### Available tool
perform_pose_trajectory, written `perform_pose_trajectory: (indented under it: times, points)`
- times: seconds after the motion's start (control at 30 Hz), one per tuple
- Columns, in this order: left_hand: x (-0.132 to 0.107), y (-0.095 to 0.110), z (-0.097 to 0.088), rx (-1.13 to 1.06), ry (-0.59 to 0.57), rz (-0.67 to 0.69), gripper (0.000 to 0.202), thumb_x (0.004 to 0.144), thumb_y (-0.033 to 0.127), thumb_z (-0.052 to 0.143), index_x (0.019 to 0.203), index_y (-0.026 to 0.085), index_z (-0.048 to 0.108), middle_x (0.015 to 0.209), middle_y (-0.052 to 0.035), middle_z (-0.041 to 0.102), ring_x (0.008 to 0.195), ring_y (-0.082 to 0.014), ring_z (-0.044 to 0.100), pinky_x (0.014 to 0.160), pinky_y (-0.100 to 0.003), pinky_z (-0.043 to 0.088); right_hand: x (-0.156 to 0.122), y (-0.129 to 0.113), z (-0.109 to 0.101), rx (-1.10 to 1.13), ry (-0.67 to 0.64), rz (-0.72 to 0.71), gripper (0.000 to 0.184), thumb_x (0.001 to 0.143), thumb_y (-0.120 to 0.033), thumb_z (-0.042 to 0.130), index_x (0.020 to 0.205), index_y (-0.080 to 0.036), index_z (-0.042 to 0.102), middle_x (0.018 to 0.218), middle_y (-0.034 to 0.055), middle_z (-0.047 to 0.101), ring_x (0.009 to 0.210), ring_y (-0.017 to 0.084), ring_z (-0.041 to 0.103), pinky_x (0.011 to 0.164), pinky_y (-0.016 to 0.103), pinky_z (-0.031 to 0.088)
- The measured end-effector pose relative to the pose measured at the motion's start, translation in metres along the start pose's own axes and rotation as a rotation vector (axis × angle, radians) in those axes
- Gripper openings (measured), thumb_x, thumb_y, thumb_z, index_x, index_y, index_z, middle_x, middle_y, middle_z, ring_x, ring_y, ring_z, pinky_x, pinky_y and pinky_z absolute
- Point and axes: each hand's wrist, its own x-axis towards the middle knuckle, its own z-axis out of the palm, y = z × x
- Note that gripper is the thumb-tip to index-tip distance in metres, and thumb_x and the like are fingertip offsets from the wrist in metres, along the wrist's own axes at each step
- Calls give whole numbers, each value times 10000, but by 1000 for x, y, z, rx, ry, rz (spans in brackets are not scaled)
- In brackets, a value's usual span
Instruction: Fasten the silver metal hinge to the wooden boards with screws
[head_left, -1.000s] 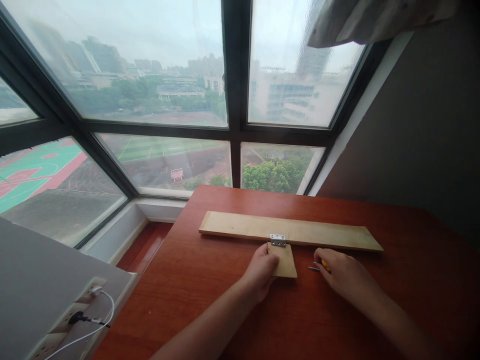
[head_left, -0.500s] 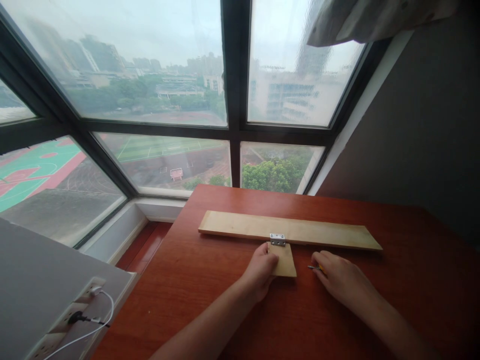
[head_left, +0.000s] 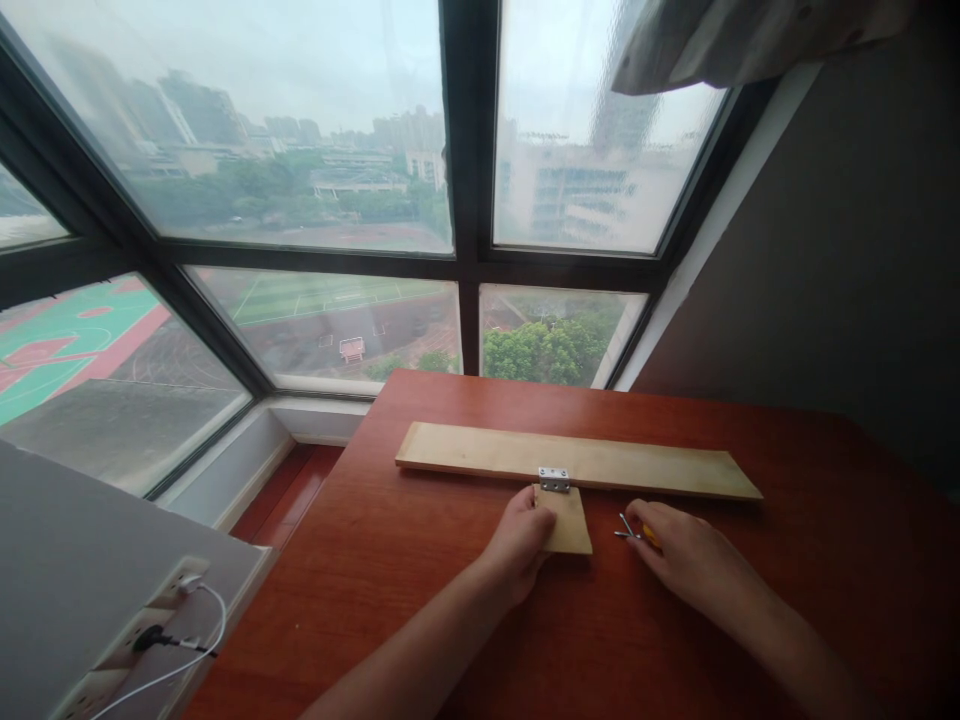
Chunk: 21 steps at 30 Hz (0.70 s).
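Small wood piece point(head_left: 571, 525) gripped in left hand point(head_left: 525, 540) over desk point(head_left: 375, 600), metal hinge point(head_left: 554, 480) at its far edge, near long board point(head_left: 600, 461). Right hand point(head_left: 675, 543) closed on yellow-handled tool point(head_left: 651, 537), 2 thin metal shafts point(head_left: 625, 524) showing. Wall sockets point(head_left: 91, 692) hold 2 plugs point(head_left: 148, 638).

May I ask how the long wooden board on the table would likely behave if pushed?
The long wooden board looks stiff, being straight along its length. Lying flat on a broad face, it seems unlikely to roll or tip. It may slide fairly easily, as the table looks smooth.
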Motion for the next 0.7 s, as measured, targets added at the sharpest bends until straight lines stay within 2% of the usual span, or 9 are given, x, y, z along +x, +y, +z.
perform_pose_trajectory:
  times: [0.13,0.2,0.27,0.43,0.53,0.7]
  points:
    - [-1,1,0,0,6,-3,363,567,78,553,922,149,595,803,-46,649,692,-153,610,620,-236,481,-4,-2,-20,75,93,-3,238,809,-190,426,1026,-230,513,1017,70,638,868,221,635,734,343,447]
    - [-1,1,1,4,15,-6,352,571,75,536,911,146,590,812,-51,652,674,-145,601,608,-236,480,-9,-4,-37,122,113,-26,307,785,-171,435,1082,-218,500,968,63,637,851,206,632,785,350,462]
    - [-1,1,2,12,20,-9,355,572,70,517,912,144,586,825,-58,655,672,-145,600,597,-234,477,-13,-7,-57,191,121,-79,339,789,-173,450,1120,-233,492,1015,54,635,911,194,625,830,338,466]
    - [-1,2,2,24,13,-8,395,553,66,499,930,148,584,829,-57,658,689,-158,616,595,-233,474,-12,-20,-100,312,250,-104,292,880,-400,500,1144,-276,517,1072,43,659,972,213,631,858,354,485]
    - [-3,2,3,26,13,-4,391,554,73,506,930,151,578,830,-58,658,691,-159,614,600,-235,472,-1,-33,-113,379,356,-73,349,883,-487,503,1165,-282,520,1029,39,672,847,202,652,670,298,518]
    - [-7,-3,5,61,-12,7,366,585,93,516,942,153,567,869,-68,653,709,-167,606,641,-265,476,25,-57,-120,329,590,-147,374,884,-506,506,1165,-264,553,1008,43,669,874,208,639,719,313,497]
